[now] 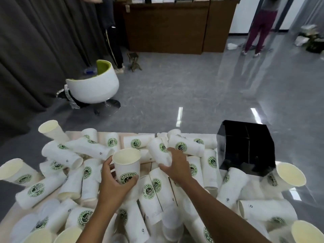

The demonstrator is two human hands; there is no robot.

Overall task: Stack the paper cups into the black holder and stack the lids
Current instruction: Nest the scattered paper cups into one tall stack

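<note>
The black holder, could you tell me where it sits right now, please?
In the head view, the black holder stands at the table's far right, beyond the right hand, with paper cups lying against its base.

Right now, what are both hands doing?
Left hand: holding an upright paper cup.
Right hand: gripping a lying cup in the pile.

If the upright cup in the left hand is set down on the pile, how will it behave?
The upright cup looks empty and tall, so probably light and easily tipped. The lying cups beneath give uneven footing. Its thin paper wall likely dents under the left hand.
</note>
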